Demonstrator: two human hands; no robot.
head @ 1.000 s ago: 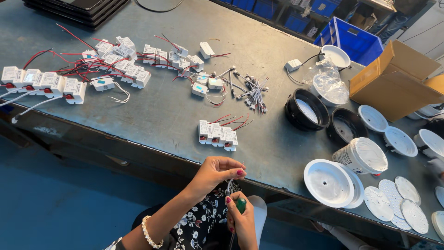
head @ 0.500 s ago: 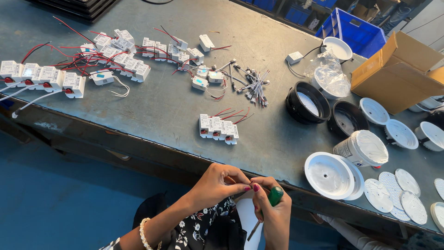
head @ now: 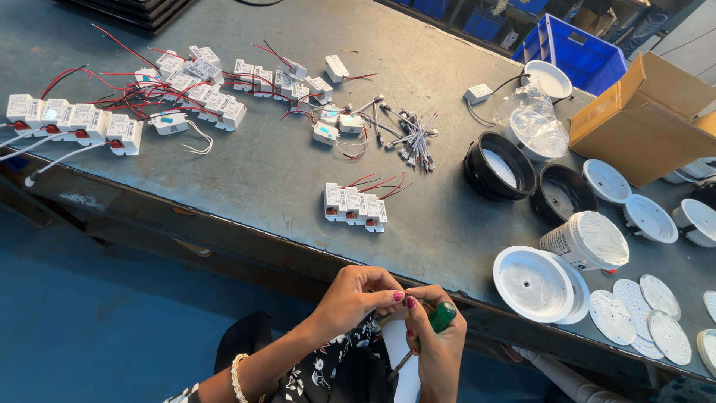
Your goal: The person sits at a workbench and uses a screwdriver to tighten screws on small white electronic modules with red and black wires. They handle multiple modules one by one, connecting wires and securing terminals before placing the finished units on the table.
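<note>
Down at six o'clock, just off the near edge of the grey surface (head: 283,179), both hands meet over the person's lap. The right hand (head: 436,347) has its fingers clamped around a screwdriver (head: 429,328) with a green handle. The tool's long axis runs on a slant: the green butt points up toward one o'clock, the dark shaft comes out below the fist toward seven o'clock, and its tip is lost against the dark flowered clothing. The left hand (head: 358,295), a beaded bracelet on its wrist, has its fingers pinched together right against the right hand's fingertips. Whatever small part they grip is covered by the fingers and cannot be made out.

At twelve o'clock from the hands, a short row of white modules (head: 355,206) with red wires lies on the surface. Toward ten o'clock, more white modules (head: 74,123) spread in a tangle of red and white leads, some cut off by the left edge. At two o'clock, a white round housing (head: 533,283) lies beside a stack of white discs (head: 641,313); two black rings (head: 500,166) lie beyond, and a cardboard box (head: 645,123) is partly out of view.
</note>
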